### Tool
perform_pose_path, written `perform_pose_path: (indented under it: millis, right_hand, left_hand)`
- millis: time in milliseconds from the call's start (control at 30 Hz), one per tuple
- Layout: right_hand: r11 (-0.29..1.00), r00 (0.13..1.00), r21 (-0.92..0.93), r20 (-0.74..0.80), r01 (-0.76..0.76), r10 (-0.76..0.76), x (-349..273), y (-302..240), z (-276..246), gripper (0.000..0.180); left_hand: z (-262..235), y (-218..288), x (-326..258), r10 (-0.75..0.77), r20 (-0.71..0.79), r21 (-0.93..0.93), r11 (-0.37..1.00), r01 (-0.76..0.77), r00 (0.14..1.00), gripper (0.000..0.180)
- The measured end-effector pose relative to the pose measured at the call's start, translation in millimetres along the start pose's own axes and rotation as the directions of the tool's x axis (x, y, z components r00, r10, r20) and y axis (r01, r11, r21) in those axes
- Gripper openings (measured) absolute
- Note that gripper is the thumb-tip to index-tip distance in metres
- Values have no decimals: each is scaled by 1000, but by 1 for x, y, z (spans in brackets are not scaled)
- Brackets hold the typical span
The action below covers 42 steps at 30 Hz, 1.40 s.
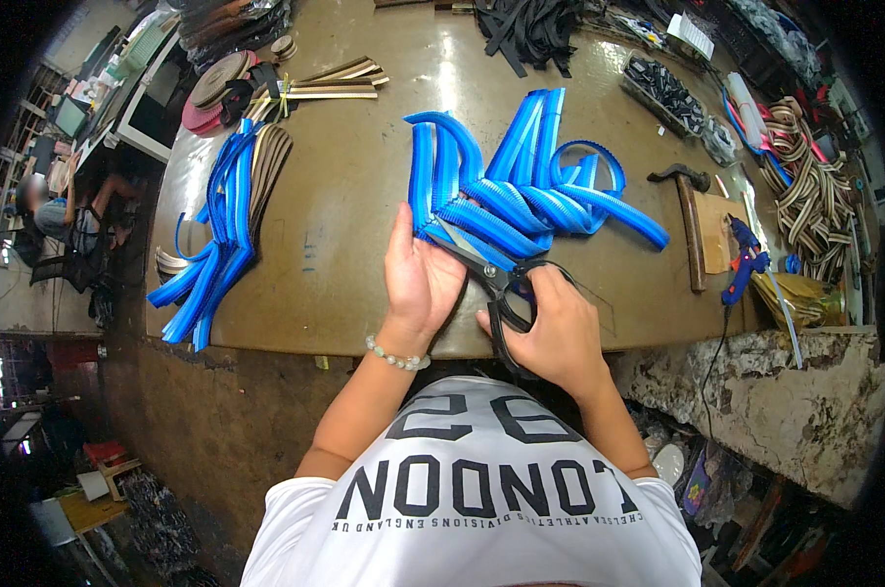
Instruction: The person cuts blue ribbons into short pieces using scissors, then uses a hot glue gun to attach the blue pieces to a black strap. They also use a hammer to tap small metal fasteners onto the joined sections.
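Note:
Black-handled scissors [497, 278] are in my right hand [562, 335], its fingers wrapped through the loops. Their blades point up and left and lie over the near edge of a pile of blue striped webbing straps [511, 205]. Against that same edge, my left hand [418, 284] is palm up, its thumb upright and its fingers curled under the near ends of the straps. The blades partly cover the spot where hand and webbing meet, so whether a strap lies between them cannot be told.
Another blue strap bundle [229, 235] lies over brown striped straps at the table's left. To the right are a hammer [692, 225], a blue glue gun [748, 262] with its cord, and a tray of black buckles [662, 93]. Black straps [528, 34] lie at the back. A seated person [56, 210] is far left.

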State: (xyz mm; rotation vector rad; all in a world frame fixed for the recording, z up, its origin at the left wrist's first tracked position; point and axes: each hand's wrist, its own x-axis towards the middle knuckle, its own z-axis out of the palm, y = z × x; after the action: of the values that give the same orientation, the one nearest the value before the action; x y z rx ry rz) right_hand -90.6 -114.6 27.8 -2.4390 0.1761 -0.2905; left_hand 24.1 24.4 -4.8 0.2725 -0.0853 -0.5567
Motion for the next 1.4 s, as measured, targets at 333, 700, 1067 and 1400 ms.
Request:
perform_pose_path:
  millis: [333,700,1067,1400]
  right_hand:
    - [995,998,-77,2,-67,67,-8,-8,-3,53]
    - [995,998,-100,-67,-4,-2,3,0,3,50]
    - [993,991,-93,-108,73,-83,-2,3,24,41]
    - [992,991,72,78,106,-111,1,15,13,41]
  left_hand:
    - [14,-24,-7,119,-103,216,972,-94,988,53]
    - [8,-21,-7,137,-109,355,931,-90,985,55]
    - [15,-30,-4,172,-123,485,870,-92,977,50]
    - [13,14,-7,279,-188,338,919,-205,942,17]
